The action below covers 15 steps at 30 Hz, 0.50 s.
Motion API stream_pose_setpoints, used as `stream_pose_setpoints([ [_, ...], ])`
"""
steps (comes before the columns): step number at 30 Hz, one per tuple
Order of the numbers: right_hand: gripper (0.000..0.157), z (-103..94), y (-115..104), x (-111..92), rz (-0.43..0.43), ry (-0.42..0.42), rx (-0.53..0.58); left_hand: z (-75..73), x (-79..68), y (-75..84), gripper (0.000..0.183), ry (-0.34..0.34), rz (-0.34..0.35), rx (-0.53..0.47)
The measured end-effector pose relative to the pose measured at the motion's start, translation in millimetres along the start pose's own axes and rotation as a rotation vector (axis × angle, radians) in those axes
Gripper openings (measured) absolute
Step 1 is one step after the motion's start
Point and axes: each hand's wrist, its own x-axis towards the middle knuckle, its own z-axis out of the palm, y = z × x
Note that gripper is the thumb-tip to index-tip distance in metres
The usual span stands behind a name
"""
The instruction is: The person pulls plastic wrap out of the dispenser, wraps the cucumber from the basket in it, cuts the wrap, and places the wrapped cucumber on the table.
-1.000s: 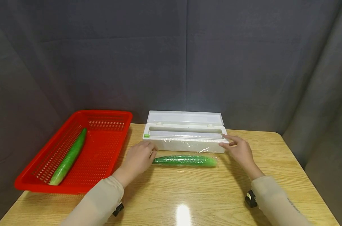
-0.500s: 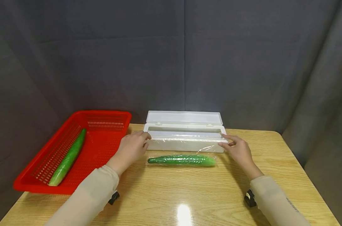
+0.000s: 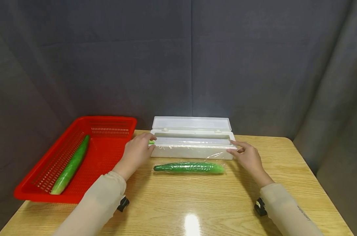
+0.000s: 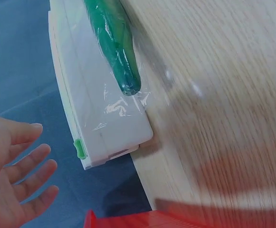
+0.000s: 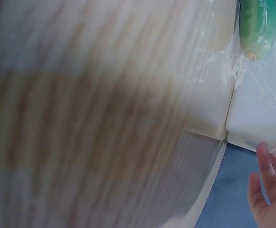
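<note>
A white cling film dispenser (image 3: 193, 151) stands with its lid (image 3: 191, 123) raised, a film roll (image 3: 193, 141) inside. Clear film runs down its front to a wrapped cucumber (image 3: 188, 167) lying before it. At the dispenser's left end is a green slide cutter (image 4: 80, 148). My left hand (image 3: 138, 149) is beside this cutter, fingers spread; the left wrist view shows a gap between fingertips and cutter. My right hand (image 3: 248, 157) holds the dispenser's right end, thumb at the front wall and a finger over the top edge.
A red plastic basket (image 3: 116, 164) stands at the left with another cucumber (image 3: 72, 165) in it. The wooden table (image 3: 225, 203) ends at a grey curtain (image 3: 178, 65) behind. The basket's right rim is close to my left forearm.
My left hand has left the wrapped cucumber's left end and moved up and left to the dispenser's left end, its fingers now around the green cutter's spot. The right hand has stayed put.
</note>
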Motion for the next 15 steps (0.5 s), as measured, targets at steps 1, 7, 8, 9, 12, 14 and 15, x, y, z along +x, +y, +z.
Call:
stream_pose_setpoints([
  [1,0.046,0.2,0,0,0.003,-0.001,-0.002,0.4,1.0,-0.5,0.026,-0.001,0.005,0.005],
  [7,0.047,1.0,-1,2,0.013,-0.003,-0.007,2.7,6.8,-3.7,0.024,0.001,0.038,0.048],
  [8,0.047,1.3,-1,2,0.014,-0.002,-0.010,3.1,7.7,-4.4,0.024,0.004,0.046,0.060],
  [9,0.047,1.6,-1,2,0.016,-0.002,-0.013,3.4,8.8,-5.5,0.023,0.009,0.055,0.074],
  [12,0.046,2.5,1,2,0.017,0.002,-0.017,6.3,12.4,-9.8,0.021,0.026,0.088,0.119],
  [14,0.046,2.6,1,1,0.016,0.005,-0.017,7.3,15.0,-11.9,0.020,0.030,0.096,0.159],
  [15,0.046,2.5,1,0,0.015,0.006,-0.016,7.7,16.5,-12.9,0.020,0.031,0.099,0.183],
])
